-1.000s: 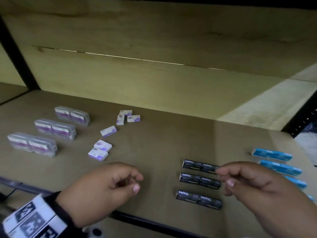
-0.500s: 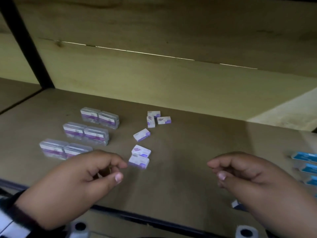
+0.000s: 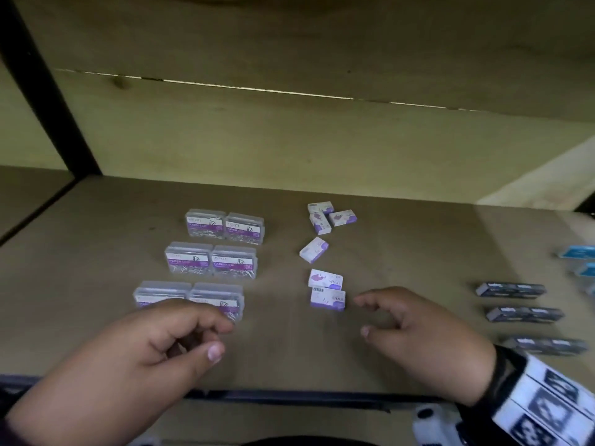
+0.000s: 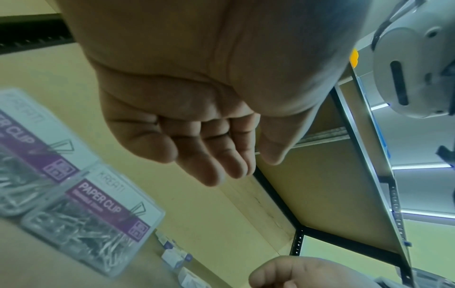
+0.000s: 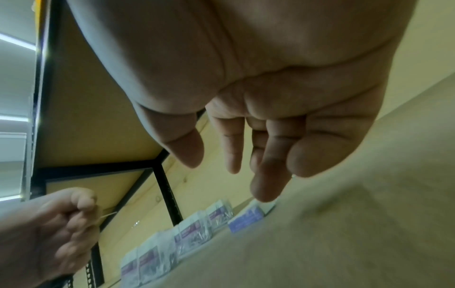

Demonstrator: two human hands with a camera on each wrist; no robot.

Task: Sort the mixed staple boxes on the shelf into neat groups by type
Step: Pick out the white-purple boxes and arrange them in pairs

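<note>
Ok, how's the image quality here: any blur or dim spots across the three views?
Head view: dim overall, paper clip cases readable, dark staple boxes and blue boxes at the right edge smeared. Left wrist view: left hand sharp, nearby label legible. Right wrist view: right hand clear, shelf beneath blurred.

Right hand [image 5: 258, 109]: seen from below at top centre, fingers loosely extended, nothing held.
White-and-purple box [image 5: 247, 219]: lies just below the fingertips.
Clear paper clip boxes [image 5: 189, 231]: are lined up at lower centre.
Left hand [image 5: 49, 233]: is loosely curled at lower left.
</note>
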